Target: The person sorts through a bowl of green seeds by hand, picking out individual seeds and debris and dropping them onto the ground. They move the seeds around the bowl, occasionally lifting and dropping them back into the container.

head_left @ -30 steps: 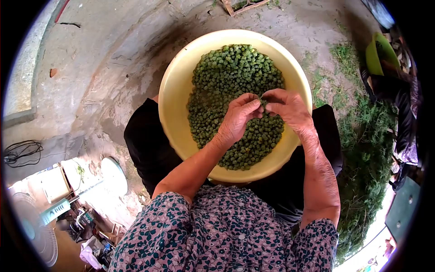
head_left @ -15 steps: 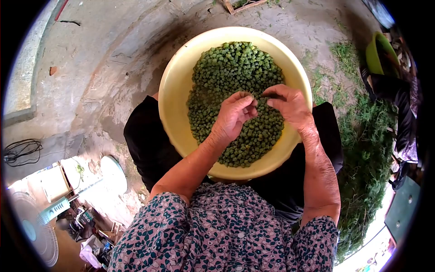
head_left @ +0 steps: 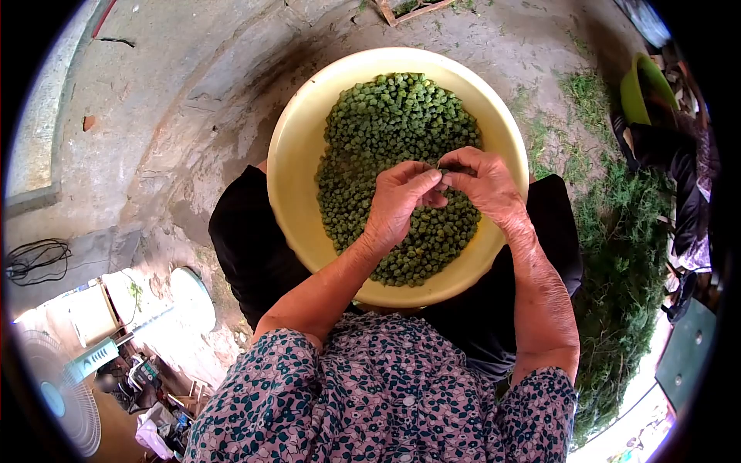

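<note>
A wide yellow basin [head_left: 295,154] rests between my knees, with a heap of small, roundish green berries or pods [head_left: 401,108] spread across its bottom. Over the heap, my left hand [head_left: 400,199] is closed in a pinch, thumb against forefinger. My right hand [head_left: 488,187] pinches too, and its fingertips meet those of the left above the middle of the basin. Whatever lies between the fingertips is too small and covered to name.
Feathery green cut plants [head_left: 617,285] lie piled on the ground to the right. A green tub [head_left: 637,100] stands beyond them. At lower left is a fan [head_left: 58,397], with a coil of black cable [head_left: 37,260] above it. A wooden frame [head_left: 413,11] lies at the top.
My hands have come together: the small gap between their fingertips has closed. The right hand moved slightly left and down. The heap in the basin looks the same.
</note>
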Action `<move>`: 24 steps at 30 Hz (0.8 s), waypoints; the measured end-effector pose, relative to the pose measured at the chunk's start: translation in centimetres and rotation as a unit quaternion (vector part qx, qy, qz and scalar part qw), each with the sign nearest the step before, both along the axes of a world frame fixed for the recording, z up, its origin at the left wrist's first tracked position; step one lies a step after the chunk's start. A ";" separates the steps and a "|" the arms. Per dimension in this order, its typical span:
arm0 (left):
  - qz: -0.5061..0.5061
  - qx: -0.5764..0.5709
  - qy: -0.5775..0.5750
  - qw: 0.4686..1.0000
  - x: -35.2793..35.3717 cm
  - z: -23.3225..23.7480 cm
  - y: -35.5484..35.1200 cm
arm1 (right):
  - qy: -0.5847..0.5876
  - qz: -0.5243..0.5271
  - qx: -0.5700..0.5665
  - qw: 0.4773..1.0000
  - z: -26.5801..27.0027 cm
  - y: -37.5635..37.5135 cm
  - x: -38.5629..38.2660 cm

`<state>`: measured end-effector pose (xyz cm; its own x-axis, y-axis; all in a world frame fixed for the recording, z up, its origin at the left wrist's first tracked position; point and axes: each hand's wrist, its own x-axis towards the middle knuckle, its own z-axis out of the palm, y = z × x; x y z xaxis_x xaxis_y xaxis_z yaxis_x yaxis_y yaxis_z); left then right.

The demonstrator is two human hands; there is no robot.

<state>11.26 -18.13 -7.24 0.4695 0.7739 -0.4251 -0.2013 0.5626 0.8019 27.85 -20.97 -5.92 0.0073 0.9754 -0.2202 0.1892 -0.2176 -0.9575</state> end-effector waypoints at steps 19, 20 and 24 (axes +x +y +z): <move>-0.020 -0.113 -0.017 0.993 -1.3 -1.0 0.5 | -0.085 0.005 0.028 0.996 0.1 -0.1 -0.2; -0.019 -0.113 -0.017 0.993 -1.3 -0.9 0.5 | -0.073 0.003 0.025 0.997 0.1 -0.1 -0.2; -0.024 -0.077 0.012 0.997 -1.3 -0.9 0.3 | -0.044 0.008 0.007 0.999 0.3 -0.1 -0.3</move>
